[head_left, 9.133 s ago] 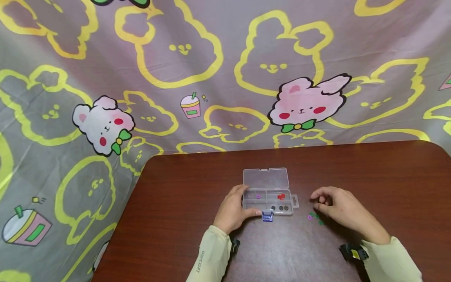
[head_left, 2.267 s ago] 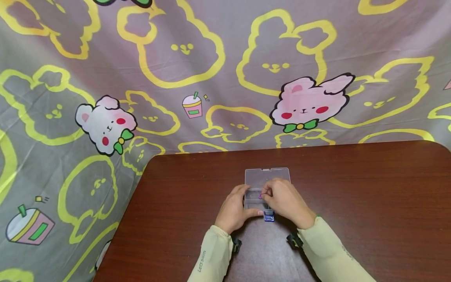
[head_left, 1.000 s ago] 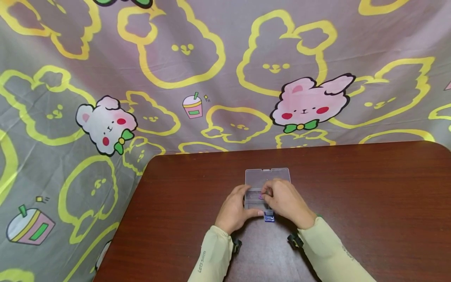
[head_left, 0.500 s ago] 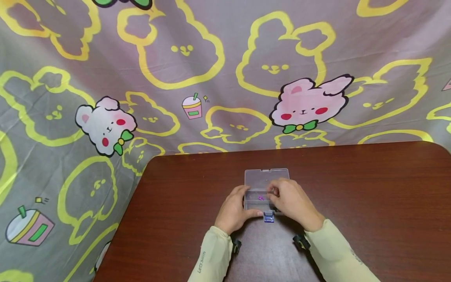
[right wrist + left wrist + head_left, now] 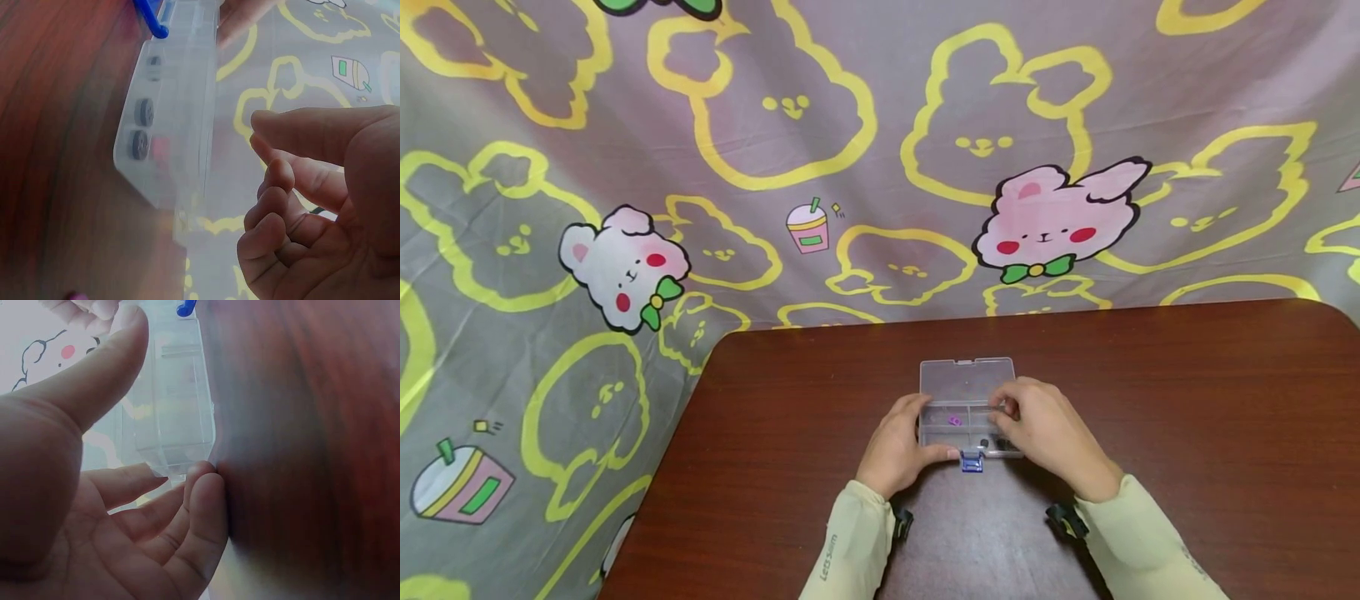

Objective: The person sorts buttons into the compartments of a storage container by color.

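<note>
At far L, patterned cloth w/ yellow cartoon outlines; runs across whole back, behind brown tabletop. Next, my L sleeve, pale, lettered; black L wrist unit on inner side. My L hand grips L end of clear box: thumb along front edge, tip just beside blue latch; fingers bent round the end (L wrist view). Box sits on tabletop, lid tipped back, away from me. Rear L compt.: purple pcs, close tog., exact no. unclear. Latch juts twd me from approx. mid of front edge. Front row, R part: 3 dark round pcs, seen thru clear wall in R wrist view; red patch beside them there, blurred, can't tell which compt. My R hand is over R end of box, partly hiding it; thumb & index close tog., other fingers loosely curled, nothing seen in grasp. R wrist view also: small purple-pink item, cut by lower frame edge, shape unclear. Far R: black R wrist unit, pale R sleeve.
</note>
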`<state>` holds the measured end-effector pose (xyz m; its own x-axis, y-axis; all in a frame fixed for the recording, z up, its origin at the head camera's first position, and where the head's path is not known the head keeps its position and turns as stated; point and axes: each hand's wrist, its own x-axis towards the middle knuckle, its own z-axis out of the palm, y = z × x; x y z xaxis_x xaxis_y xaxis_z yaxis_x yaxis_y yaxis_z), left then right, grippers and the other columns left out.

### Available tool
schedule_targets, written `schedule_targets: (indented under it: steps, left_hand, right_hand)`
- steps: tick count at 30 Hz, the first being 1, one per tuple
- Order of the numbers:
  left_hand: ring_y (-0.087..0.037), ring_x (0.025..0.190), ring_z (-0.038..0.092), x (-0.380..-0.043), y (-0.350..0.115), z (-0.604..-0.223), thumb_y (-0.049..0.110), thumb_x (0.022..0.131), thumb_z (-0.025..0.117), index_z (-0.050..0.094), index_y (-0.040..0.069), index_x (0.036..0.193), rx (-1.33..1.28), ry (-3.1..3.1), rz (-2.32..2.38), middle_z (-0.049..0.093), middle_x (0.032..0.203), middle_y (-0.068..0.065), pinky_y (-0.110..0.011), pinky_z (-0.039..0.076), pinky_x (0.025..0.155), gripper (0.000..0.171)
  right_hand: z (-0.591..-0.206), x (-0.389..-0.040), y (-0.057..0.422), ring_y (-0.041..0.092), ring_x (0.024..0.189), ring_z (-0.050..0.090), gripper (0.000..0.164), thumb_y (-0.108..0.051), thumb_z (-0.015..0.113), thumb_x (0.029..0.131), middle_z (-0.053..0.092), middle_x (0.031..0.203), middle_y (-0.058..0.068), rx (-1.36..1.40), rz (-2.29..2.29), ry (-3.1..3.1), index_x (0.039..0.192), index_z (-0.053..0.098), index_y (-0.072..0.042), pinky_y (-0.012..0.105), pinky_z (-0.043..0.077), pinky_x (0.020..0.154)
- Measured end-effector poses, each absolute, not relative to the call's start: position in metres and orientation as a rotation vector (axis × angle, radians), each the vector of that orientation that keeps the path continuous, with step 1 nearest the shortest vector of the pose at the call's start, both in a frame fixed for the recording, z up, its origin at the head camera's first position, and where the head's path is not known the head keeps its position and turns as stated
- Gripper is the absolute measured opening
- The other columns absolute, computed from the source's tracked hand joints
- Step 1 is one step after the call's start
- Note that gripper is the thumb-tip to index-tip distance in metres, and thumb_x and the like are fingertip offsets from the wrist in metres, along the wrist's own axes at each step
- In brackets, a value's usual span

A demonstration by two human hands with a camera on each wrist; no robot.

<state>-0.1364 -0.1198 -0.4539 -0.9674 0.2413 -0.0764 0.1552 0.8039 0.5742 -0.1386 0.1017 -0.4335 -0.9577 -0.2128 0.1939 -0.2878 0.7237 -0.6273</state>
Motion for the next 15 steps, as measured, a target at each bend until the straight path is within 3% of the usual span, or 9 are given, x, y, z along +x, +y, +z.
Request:
schedule_targets:
  steps: [15]
  left_hand:
    - [-0.028, 0.135, 0.049, -0.137, -0.119, -0.454, 0.048, 0.077, 0.085, 0.050, 0.010, 0.148, 0.280, 2.832, 0.883, 0.047, 0.151, -0.008, -0.045, 0.043, 0.109, 0.088]
  right_hand:
    - [-0.432, -0.134, 0.123, 0.012, 0.067, 0.049, 0.007, -0.007, 0.076, 0.083, 0.055, 0.075, -0.005, 0.389, 1.027, -2.804, 0.089, 0.075, -0.009, 0.027, 0.041, 0.058]
